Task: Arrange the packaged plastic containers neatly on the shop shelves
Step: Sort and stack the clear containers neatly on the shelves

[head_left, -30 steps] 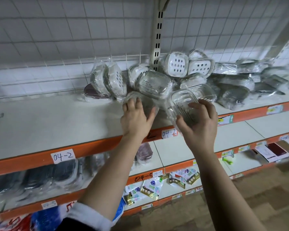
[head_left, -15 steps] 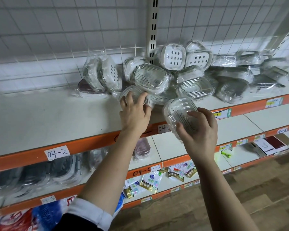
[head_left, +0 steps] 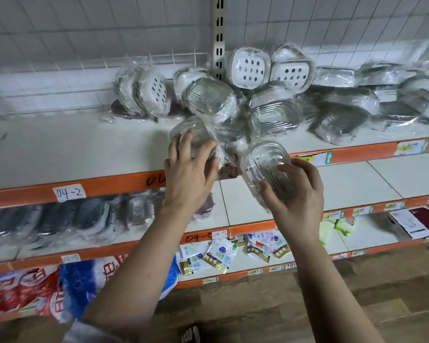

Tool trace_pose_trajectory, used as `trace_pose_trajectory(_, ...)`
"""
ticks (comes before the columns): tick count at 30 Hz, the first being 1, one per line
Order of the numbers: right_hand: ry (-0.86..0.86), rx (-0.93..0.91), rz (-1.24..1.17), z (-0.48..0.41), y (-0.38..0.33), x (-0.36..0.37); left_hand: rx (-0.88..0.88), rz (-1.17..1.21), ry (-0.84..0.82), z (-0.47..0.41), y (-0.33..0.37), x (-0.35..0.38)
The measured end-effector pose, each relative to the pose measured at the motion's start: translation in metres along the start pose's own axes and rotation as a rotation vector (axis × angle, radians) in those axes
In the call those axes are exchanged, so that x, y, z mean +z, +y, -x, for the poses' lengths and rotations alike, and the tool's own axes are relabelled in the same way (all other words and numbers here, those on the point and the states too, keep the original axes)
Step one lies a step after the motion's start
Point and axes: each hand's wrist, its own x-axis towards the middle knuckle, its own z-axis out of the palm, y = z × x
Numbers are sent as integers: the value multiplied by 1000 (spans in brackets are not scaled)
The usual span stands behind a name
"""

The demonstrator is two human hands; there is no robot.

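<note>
A loose heap of film-wrapped clear containers sprawls on the top shelf. At its 12 o'clock two white perforated ones stand on edge; at 9 o'clock a wrapped pair leans upright. At 3 o'clock lie darker packs — flat, jumbled. At 6 o'clock a ribbed clear container is gripped by the right hand, tilted, in front of the shelf edge. At 7 o'clock a second clear container sits near the edge, the left hand curled over it.

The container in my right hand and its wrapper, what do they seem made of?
Container in the right hand: likely rigid clear plastic, glossy; it is see-through and its moulded ridges hold shape. Wrapper: probably thin clear plastic film; it crinkles and glints.
</note>
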Motion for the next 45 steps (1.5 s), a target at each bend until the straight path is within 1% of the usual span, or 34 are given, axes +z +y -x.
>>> trace_pose_trajectory(5, -103, -31, -27, 7, 42, -43, -58, -10, 21, 41, 55, 2)
trace_pose_trajectory(9, -149, -30, -74, 13, 78, -78, -50, -41, -5, 78, 102, 11)
trace_pose_trajectory(11, -177, -30, -78, 16, 96, -91, -77, -37, -14, 95, 122, 18)
trace_pose_trajectory(16, -246, -20, -66, 26, 140, -109, -117, -26, -82, 139, 160, 41)
trace_pose_trajectory(20, -305, -2, -42, 24, 173, -103, -158, 6, -196, 155, 170, 66)
trace_pose_trajectory(25, -351, 52, 17, 21, 223, -77, -122, 9, -307, 160, 159, 112)
trace_pose_trajectory(29, -441, 57, 125, 17, 267, -46, -120, 23, -378, 165, 138, 164)
trace_pose_trajectory(32, -506, 29, 184, 11, 296, -19, -154, 36, -432, 166, 114, 209)
trace_pose_trajectory(35, -537, 60, 230, 6, 315, 12, -173, 11, -526, 160, 90, 251)
trace_pose_trajectory(37, -537, 61, 260, 6, 324, 33, -167, 20, -527, 153, 77, 273)
trace_pose_trajectory(41, -534, -2, 357, 6, 339, 73, -123, 19, -490, 131, 55, 309)
trace_pose_trajectory(45, -534, 34, 402, 7, 354, 103, -175, 5, -499, 104, 34, 342)
